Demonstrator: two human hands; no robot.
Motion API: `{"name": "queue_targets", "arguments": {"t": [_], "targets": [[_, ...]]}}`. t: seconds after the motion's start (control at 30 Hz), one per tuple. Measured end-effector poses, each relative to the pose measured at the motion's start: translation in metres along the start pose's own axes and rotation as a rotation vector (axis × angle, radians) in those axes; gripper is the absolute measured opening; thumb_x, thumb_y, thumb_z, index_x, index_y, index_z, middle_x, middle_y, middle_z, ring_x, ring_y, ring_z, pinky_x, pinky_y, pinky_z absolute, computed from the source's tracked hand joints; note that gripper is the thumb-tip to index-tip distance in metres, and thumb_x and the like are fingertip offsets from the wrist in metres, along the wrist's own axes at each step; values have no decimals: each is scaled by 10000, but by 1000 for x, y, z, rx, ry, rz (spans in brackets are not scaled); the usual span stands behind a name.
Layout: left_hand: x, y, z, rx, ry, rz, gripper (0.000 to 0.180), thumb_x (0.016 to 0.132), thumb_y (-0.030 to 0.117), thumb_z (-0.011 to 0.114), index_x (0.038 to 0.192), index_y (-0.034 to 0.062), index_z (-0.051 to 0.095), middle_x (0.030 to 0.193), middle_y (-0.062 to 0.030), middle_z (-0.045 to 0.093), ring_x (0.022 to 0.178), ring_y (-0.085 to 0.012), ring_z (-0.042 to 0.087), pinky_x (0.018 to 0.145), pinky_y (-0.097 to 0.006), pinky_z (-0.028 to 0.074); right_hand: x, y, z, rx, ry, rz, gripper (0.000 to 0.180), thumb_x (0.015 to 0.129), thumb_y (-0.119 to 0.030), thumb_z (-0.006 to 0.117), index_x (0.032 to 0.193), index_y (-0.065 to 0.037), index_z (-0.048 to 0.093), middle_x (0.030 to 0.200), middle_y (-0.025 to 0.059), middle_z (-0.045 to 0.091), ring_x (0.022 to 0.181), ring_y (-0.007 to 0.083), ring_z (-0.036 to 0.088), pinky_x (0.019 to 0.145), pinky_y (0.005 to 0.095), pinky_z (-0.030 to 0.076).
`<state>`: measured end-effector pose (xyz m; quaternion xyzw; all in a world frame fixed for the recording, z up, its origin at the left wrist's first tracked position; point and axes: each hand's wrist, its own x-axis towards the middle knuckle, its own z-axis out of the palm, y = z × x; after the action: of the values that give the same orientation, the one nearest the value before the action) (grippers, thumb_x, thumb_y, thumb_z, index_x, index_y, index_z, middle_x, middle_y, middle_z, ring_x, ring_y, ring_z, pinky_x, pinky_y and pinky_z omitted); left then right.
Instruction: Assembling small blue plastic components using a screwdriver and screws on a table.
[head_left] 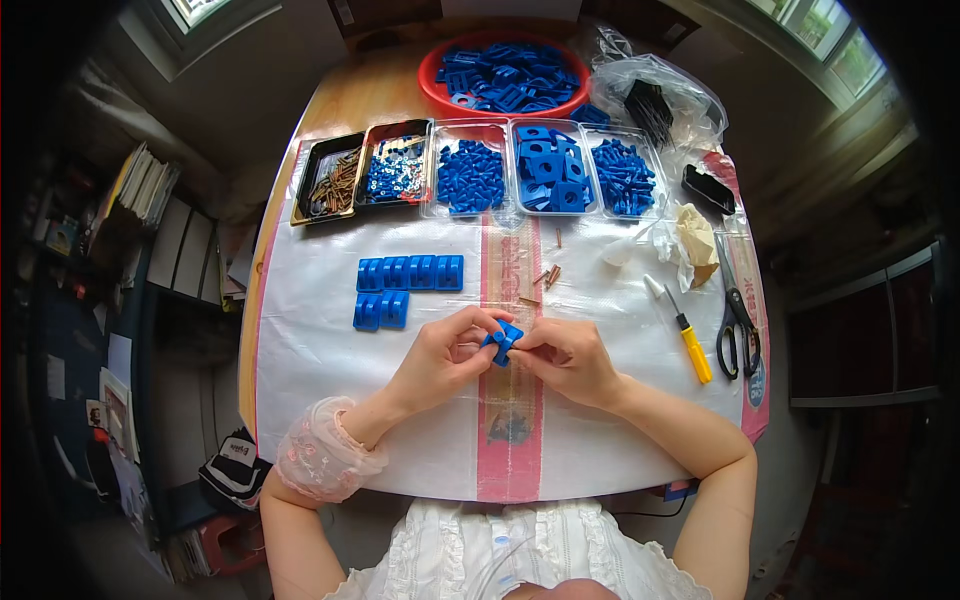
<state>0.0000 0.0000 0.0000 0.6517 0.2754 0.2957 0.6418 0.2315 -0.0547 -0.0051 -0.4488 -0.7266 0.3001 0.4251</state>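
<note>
On a white woven sheet point(330, 400) over a wooden table point(345, 100) (five trays point(470, 180) far), left hand point(440, 360) and right hand point(570, 360) together pinch a blue plastic part point(503, 340) near centre, six finished pieces point(405, 285) left

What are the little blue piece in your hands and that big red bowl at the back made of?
The blue piece held by both the left hand and right hand looks like moulded plastic: one even colour, crisp edges, slight shine. The red bowl also seems plastic, with a glossy, thin rim.

wooden table point(345, 100), white woven sheet point(330, 400)
</note>
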Motion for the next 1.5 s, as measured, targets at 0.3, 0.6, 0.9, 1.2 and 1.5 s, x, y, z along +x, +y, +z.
{"name": "queue_targets", "arguments": {"t": [0.3,0.6,0.9,1.2,1.5], "targets": [[0,3,0,-64,19,-33,153,991,-65,625,1137,-18,616,1378,-164,641,1131,-183,710,970,-297,617,3,1,4,148,51,69,118,852,-63,851,926,-41,761,790,48,728,667,124,685,592,274,529],[0,7,-1,-48,-68,-14,185,1001,-72,597,1176,-18,627,1392,-164,641,1151,-182,702,1009,-312,605,1,15,7,416,29,231,235,810,-144,922,950,-57,755,760,-25,704,630,6,552,556,199,419],[1,4,-1,-63,-81,44,193,1007,-83,583,1185,-18,623,1372,-149,641,1147,-184,705,993,-319,612,1,17,5,399,30,237,306,786,-170,942,993,-60,745,792,-26,672,652,17,543,560,209,416],[-3,4,-2,-19,-113,-67,205,1013,-63,596,1212,-15,589,1333,-151,656,1145,-199,715,999,-308,602,8,3,1,165,6,-61,514,751,-82,926,1236,-134,765,946,7,572,809,142,545,676,282,471],[-4,7,1,-205,-91,-116,488,1019,-98,569,1442,63,387,1341,-131,623,1275,-197,642,1053,-303,565,9,0,0,245,-29,3,438,750,-65,920,1160,-130,780,1088,37,612,915,169,625,737,301,520]]}}
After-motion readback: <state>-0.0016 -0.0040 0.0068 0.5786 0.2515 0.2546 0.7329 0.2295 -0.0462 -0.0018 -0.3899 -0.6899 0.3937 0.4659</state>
